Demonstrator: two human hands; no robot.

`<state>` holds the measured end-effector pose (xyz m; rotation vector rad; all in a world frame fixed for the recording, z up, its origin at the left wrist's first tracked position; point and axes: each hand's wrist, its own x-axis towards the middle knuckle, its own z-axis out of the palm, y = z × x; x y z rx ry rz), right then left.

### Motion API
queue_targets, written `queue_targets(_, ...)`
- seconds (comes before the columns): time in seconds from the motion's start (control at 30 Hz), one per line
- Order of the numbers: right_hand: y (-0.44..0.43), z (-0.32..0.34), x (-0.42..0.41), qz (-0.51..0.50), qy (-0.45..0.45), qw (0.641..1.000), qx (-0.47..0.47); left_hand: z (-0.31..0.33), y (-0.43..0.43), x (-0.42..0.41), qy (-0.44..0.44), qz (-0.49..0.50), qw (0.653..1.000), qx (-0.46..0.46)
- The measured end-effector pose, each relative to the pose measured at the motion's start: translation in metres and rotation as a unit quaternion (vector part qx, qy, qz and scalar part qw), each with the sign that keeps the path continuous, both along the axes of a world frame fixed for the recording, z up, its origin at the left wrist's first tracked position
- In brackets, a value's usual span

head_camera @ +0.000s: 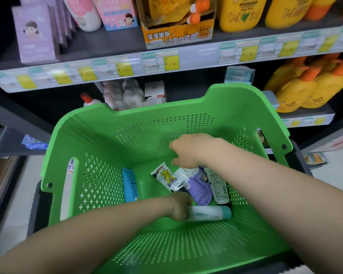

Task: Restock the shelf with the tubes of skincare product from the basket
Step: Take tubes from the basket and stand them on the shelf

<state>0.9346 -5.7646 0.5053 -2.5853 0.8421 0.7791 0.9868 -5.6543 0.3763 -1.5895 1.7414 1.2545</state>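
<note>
Down on the floor of the green basket [99, 135] lie 4 tubes that can be counted plainly, plus 1 blue pack [129, 184] standing against the left wall. Along the near edge lies 1 white tube with a teal cap [208, 213]; the left hand [179, 205] has its fingers curled round the tube's capless end. Toward the far right corner, 1 white tube with a yellow cartoon [164, 176], 1 purple-and-white tube [198, 191] and 1 white tube with a printed back [219, 187] lie side by side, touching, with a further purple shape half hidden behind them. The right hand [188, 150] hangs just above their far ends, fingers bent downward; its fingertips are blurred, so I cannot tell whether it grips anything. Beyond the basket's far rim stands the shelf [107, 42], with yellow bottles [297, 91] at its right end.
</note>
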Motion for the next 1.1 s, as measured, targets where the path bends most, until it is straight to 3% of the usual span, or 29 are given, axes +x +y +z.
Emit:
queue_targets(0.17, -0.001, -0.003, -0.001, -0.019, 0.01, 0.999, 0.024, 0.028, -0.018, 0.003, -0.031, -0.087, 0.995, -0.031)
queue_targets(0.27, -0.003, -0.003, -0.003, -0.03, 0.015, 0.999, 0.032, 0.048, -0.023, 0.011, -0.051, -0.087, 0.993, -0.057)
queue_targets(0.53, -0.003, 0.011, -0.009, -0.069, -0.023, 0.996, 0.056, 0.109, -0.028, 0.048, 0.036, 0.101, 0.989, -0.1)
queue_targets(0.73, -0.005, 0.02, -0.011, -0.089, -0.067, 0.985, 0.135, 0.147, -0.039, 0.066, 0.048, 0.146, 0.966, -0.206)
queue_targets(0.83, -0.003, 0.025, -0.01, -0.13, -0.144, 0.962, 0.191, 0.165, -0.044, 0.073, 0.054, 0.158, 0.955, -0.243)
queue_targets(1.1, -0.014, 0.058, -0.01, -0.147, -0.256, 0.937, 0.185, 0.207, -0.047, 0.089, 0.147, 0.23, 0.92, -0.281)
